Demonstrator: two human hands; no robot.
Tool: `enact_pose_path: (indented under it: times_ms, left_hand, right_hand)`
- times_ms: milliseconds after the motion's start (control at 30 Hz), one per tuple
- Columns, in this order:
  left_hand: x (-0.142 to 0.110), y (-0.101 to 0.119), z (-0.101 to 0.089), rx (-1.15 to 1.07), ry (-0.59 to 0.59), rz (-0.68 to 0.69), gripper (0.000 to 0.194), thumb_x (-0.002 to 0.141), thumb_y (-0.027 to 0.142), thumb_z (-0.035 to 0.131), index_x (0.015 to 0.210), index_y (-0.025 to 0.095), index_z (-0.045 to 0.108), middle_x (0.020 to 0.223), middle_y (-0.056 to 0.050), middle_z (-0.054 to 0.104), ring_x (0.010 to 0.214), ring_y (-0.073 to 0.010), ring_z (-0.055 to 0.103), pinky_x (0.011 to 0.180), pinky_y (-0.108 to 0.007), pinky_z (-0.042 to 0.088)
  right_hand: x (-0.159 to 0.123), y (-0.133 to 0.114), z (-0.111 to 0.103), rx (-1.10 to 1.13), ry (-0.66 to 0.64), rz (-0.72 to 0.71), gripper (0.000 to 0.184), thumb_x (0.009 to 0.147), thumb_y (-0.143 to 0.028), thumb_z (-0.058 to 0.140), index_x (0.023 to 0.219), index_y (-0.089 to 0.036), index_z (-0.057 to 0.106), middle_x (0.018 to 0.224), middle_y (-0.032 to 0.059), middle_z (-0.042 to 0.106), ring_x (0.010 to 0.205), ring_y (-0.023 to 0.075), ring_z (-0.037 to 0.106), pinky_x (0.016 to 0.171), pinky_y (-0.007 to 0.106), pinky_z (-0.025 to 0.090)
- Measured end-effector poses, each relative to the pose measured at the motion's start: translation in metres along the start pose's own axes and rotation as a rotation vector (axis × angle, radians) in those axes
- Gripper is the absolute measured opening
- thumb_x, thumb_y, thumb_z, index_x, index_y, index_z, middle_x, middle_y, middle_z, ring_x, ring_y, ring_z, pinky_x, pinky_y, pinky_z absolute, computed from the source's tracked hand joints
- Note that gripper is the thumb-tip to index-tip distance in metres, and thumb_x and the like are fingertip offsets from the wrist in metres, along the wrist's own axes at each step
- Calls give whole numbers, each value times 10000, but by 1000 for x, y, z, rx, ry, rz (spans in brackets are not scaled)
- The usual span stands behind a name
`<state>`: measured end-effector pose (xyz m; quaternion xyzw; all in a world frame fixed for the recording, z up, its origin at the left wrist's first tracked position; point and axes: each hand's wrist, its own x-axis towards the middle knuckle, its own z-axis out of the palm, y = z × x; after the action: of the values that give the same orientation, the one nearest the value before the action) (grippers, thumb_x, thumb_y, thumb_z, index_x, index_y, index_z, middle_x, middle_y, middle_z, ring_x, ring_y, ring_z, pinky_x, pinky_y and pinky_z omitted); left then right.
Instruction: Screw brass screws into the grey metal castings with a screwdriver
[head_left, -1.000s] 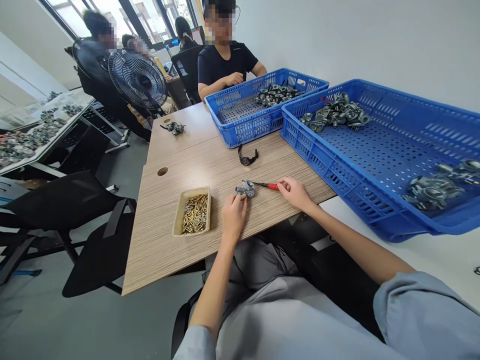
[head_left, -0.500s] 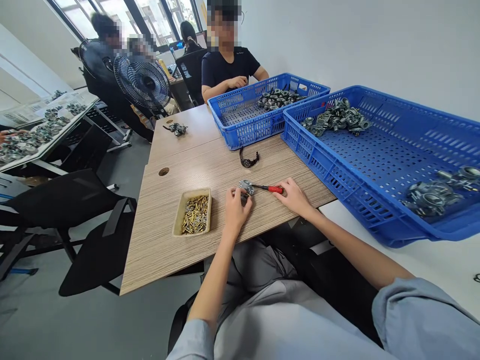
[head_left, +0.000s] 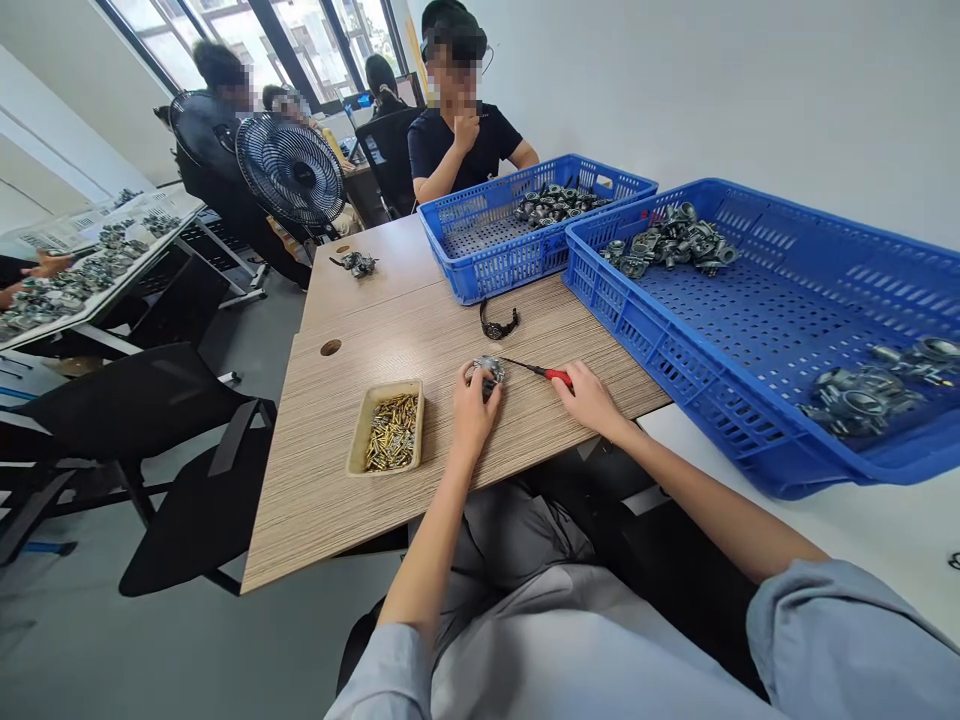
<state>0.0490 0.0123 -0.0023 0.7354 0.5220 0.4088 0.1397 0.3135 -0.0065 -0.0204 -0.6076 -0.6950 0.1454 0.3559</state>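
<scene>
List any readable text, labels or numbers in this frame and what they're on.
None can be read.
Black shirt of the person across the table: a small chest mark, too small to read.
Sheets on the far left table: print too blurred to read.
Blue crates, screwdriver, metal part, tray of brass pieces, wristwatch: no lettering visible.

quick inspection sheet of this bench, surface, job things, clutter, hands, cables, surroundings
surface: wood-grain table, two cable holes
job's things: metal part on the table; red-handled screwdriver with its tip at the part; tray of brass screws to the left
clutter: black wristwatch; a loose part far back
grippers: left hand grips the metal part; right hand holds the screwdriver
cables: nothing seen
surroundings: two blue crates holding grey parts; fan; a seated person opposite; black chair
</scene>
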Motion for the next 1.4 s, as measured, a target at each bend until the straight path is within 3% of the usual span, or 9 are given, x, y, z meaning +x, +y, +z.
enact_pose_path:
  times_ms: [100,233,333,400,533,733,933,1100,1400]
  left_hand:
    - [-10,-3,-7,7,36,-17,105,1040,293,709,1120,239,667,1497,-164,533,1444,-353,610,1218,-531,520]
    - [-32,-8,-23,26,128,-62,168,1021,302,734,1155,242,653,1435,-161,554,1484,-357,562,1236,-529,503]
    - [-44,-12,-29,0,190,-107,487,979,321,788,1401,230,563,1430,-170,583,1387,-337,610,1206,-520,523]
    - [-48,-15,-30,-26,195,-145,723,945,322,822,1557,221,452,1443,-177,605,1317,-323,641,1193,-519,527]
    - [-47,-19,-27,-41,157,-216,851,915,332,838,1640,216,407,1376,-170,674,1299,-341,653,1194,-537,511]
    - [-48,-20,-26,2,142,-213,825,936,375,813,1646,200,429,1362,-177,689,1282,-355,641,1165,-524,517]
    - [-50,-19,-26,54,179,-233,801,928,387,813,1620,212,451,1422,-184,680,1300,-380,643,1167,-547,507]
    - [-49,-18,-26,39,207,-237,784,921,366,819,1602,201,468,1451,-192,678,1314,-383,651,1174,-544,510]
    - [-51,-22,-26,-16,181,-212,823,912,328,825,1630,210,438,1492,-185,654,1364,-353,648,1212,-528,515]
  right_hand:
    - [5,4,-6,215,6,62,281,1047,-433,549,1095,-205,706,1045,129,749,980,302,678,893,416,524]
    - [9,4,-21,680,-175,223,426,953,-593,705,1143,-212,709,901,54,724,722,199,580,661,326,447]
    - [7,-2,-27,1008,-355,378,520,879,-659,796,1115,-207,694,784,7,649,603,143,484,559,286,347]
    - [5,-7,-26,1090,-456,426,515,869,-682,813,1006,-205,673,679,-27,561,558,124,430,526,273,305]
    - [3,-14,-21,1003,-545,425,546,861,-715,829,843,-218,601,580,-59,464,500,97,347,476,256,231]
    - [2,-15,-21,916,-498,418,662,862,-837,742,883,-177,695,572,-35,510,484,103,421,461,254,307]
    - [-1,-20,-21,787,-467,383,649,828,-842,791,831,-225,592,601,-41,556,479,97,455,413,224,298]
    - [-2,-23,-23,770,-499,346,619,852,-811,791,874,-209,649,637,-33,581,500,104,501,411,224,359]
    - [-1,-17,-19,818,-461,391,608,831,-750,825,1032,-183,739,626,-44,581,479,102,491,404,223,346]
